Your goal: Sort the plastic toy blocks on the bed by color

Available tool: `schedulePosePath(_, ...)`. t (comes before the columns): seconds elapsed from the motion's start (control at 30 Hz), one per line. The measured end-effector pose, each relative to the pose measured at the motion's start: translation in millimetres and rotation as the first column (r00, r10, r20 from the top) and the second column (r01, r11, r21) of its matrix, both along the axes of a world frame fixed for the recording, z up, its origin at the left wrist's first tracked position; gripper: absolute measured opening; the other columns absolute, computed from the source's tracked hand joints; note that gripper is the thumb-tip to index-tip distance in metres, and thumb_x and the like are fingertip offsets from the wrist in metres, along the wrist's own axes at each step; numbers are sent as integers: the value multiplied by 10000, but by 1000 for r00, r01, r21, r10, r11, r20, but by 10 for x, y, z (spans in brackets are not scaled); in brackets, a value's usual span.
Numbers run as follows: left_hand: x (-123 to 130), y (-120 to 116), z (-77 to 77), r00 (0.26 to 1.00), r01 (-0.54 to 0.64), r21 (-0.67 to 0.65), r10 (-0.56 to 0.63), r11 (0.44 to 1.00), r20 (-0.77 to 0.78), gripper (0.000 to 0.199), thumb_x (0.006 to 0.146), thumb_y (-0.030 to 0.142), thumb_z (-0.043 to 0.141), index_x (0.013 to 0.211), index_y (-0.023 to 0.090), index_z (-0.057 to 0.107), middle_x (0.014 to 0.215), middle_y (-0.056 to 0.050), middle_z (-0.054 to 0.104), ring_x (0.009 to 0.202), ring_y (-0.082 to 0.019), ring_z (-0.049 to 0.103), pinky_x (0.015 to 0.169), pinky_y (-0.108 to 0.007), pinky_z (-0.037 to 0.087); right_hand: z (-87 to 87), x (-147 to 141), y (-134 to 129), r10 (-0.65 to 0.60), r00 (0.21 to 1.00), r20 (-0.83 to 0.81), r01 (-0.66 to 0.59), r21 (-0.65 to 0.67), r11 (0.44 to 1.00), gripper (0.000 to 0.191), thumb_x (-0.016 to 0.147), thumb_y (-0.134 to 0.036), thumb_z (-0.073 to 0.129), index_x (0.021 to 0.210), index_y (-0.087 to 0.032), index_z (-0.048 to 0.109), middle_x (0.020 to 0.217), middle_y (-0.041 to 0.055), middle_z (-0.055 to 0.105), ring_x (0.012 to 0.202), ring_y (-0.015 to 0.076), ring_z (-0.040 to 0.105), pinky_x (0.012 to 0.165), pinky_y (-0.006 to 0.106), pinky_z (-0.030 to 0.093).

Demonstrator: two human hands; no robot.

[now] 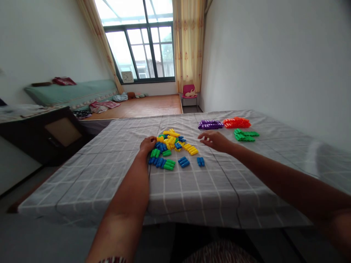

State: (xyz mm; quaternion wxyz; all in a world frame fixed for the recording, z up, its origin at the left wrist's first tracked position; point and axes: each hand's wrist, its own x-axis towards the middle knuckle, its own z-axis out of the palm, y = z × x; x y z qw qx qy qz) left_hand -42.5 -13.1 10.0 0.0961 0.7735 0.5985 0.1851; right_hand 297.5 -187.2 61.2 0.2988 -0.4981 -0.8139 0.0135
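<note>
A mixed pile of yellow pieces (171, 140), blue pieces (161, 147) and green pieces (155, 153) lies on the checked cloth. My left hand (148, 143) is at the pile's left edge, its fingertips against the pieces; what they hold, if anything, is hidden. To the right of the pile, my right hand (213, 140) hovers over the cloth with fingers apart and nothing in them. Nearer me lie a blue group (183, 162) and a smaller blue pair (200, 162). Farther right are purple pieces (210, 125), orange-red pieces (237, 122) and green pieces (245, 135), each colour grouped together.
The table (109, 175) has a grey checked cloth and runs along the white wall on the right. Beyond its far edge are a low wooden platform (153, 105) and a pink chair (189, 91). A dark cabinet (49, 135) stands at the left.
</note>
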Motion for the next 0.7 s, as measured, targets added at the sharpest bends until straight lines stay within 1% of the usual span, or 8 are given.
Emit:
schedulePosePath(0.1,-5,4,-19,1000,19,5,-20,1000,12,373,859,303,459,1131,222,701,1124,-50,711,1018,-215,633,817,-269,458,-93,-685,174,259,961,100,-258,-23,966,177,890,-196,535,1007,-193,667,969,67,684,860,170,628,806,300,479)
schedulePosePath(0.17,-8,8,-27,1000,21,10,-21,1000,23,372,857,304,462,1131,220,700,1125,-51,711,1019,-211,631,815,-265,454,-197,-1033,314,304,932,195,-303,-40,952,182,871,-143,550,1003,-187,667,986,77,684,929,190,613,855,321,460)
schedulePosePath(0.27,-10,10,-21,999,21,5,-21,1000,29,368,854,302,462,1123,219,699,1111,-48,716,1003,-198,635,780,-249,448,-326,-1365,500,238,929,284,-230,-62,971,183,861,-108,550,994,-178,653,1000,81,678,936,199,601,858,323,447)
schedulePosePath(0.4,-14,11,5,1000,12,-9,-12,1000,-1,371,846,312,466,1123,229,697,1092,-43,722,977,-197,643,749,-246,444,-354,-1521,558,133,947,292,-115,-77,990,148,820,-133,608,962,-172,613,990,65,671,918,207,607,790,294,456)
schedulePosePath(0.5,-23,29,13,1000,3,-10,-3,1000,-14,379,844,332,465,1135,246,694,1083,-33,725,972,-201,647,738,-245,447,-277,-1412,489,146,957,252,-135,-61,989,160,780,-161,653,925,-182,589,955,45,668,913,203,608,783,284,458)
schedulePosePath(0.57,-30,46,12,1000,2,-3,-2,1000,-23,379,844,344,468,1133,251,694,1079,-31,727,976,-204,646,731,-243,450,-202,-1169,446,146,974,172,-144,-20,989,176,757,-160,670,906,-191,582,947,37,659,901,188,603,791,280,455)
schedulePosePath(0.63,-35,60,12,999,2,2,-2,1000,-36,371,844,355,473,1123,256,696,1080,-26,727,977,-202,646,728,-240,452,-125,-761,420,87,996,35,-87,14,996,187,736,-170,690,886,-192,580,959,40,644,836,164,606,756,272,465)
schedulePosePath(0.7,-37,67,16,999,0,1,0,1000,-48,365,845,358,474,1119,262,694,1083,-18,727,977,-197,647,728,-235,453,-65,-208,395,-44,989,-141,47,18,999,178,737,-216,697,863,-184,577,963,48,634,739,138,603,699,268,481)
